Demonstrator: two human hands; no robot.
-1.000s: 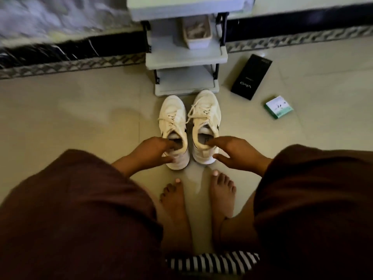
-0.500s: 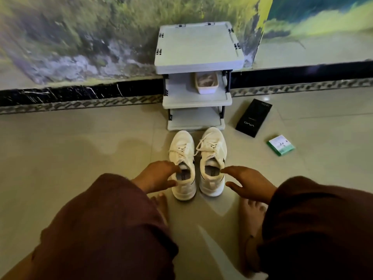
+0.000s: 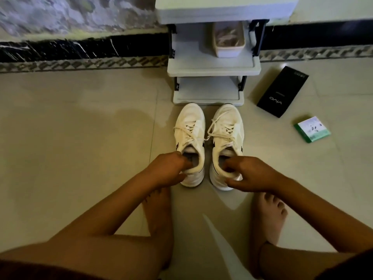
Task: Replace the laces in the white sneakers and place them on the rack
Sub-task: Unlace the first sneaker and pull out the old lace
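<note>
The left hand (image 3: 167, 170) grips the heel collar of the left sneaker (image 3: 190, 142), fingers (image 3: 186, 163) curled inside. The right hand (image 3: 252, 172) grips the right sneaker (image 3: 227, 138) likewise. Both sneakers stand laced on the floor (image 3: 80, 128), the rack (image 3: 210, 69) just beyond their toes.

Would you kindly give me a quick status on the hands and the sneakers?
Left hand grips left sneaker at heel collar; right hand grips right sneaker likewise. Both laced, on floor before rack. Path clear.
</note>
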